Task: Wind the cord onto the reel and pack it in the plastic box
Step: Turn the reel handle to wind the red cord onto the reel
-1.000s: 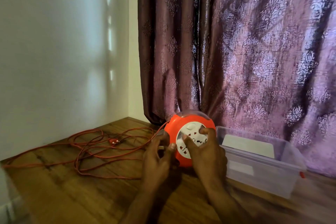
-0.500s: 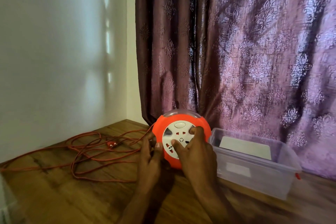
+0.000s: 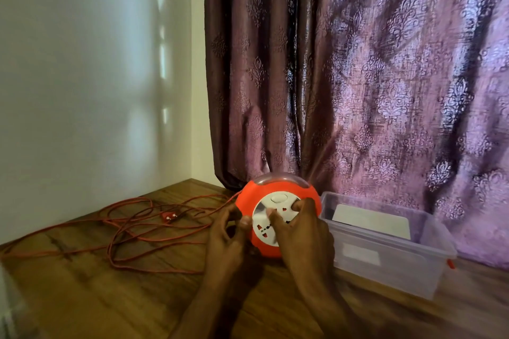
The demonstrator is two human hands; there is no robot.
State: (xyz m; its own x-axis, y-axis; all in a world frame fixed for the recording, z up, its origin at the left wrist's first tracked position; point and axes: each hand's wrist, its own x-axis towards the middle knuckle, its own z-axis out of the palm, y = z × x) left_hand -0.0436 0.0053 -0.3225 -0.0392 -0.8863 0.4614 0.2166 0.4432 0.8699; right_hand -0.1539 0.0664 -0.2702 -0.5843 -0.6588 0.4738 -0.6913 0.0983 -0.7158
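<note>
I see the right hand [image 3: 300, 231] spread over the white socket face [image 3: 271, 219] of the reel [image 3: 278, 217], its fingers [image 3: 301, 205] splayed wide and pressed flat on that disc rather than wrapped round anything. The left hand [image 3: 228, 231] sits at the reel's left edge, its fingers curled narrow; the thumb tip touches the orange rim, but I cannot tell from here whether it pinches the cord [image 3: 137, 231] there.

The reel stands upright on its edge on the desk [image 3: 82, 297], orange shell with a clear band along the top, socket face turned toward me. It is just beside the plastic box [image 3: 391, 250], which lies to its right, lid off, with a white card [image 3: 371, 221] inside and a pale label on its near wall.

The cord runs out from the reel's left side and lies in loose red loops across the wood, reaching to the left edge of my view. Its plug [image 3: 168, 216] rests among the loops, well apart from the reel. Behind stand a patterned purple curtain [image 3: 358, 77] and a plain wall [image 3: 82, 77].
</note>
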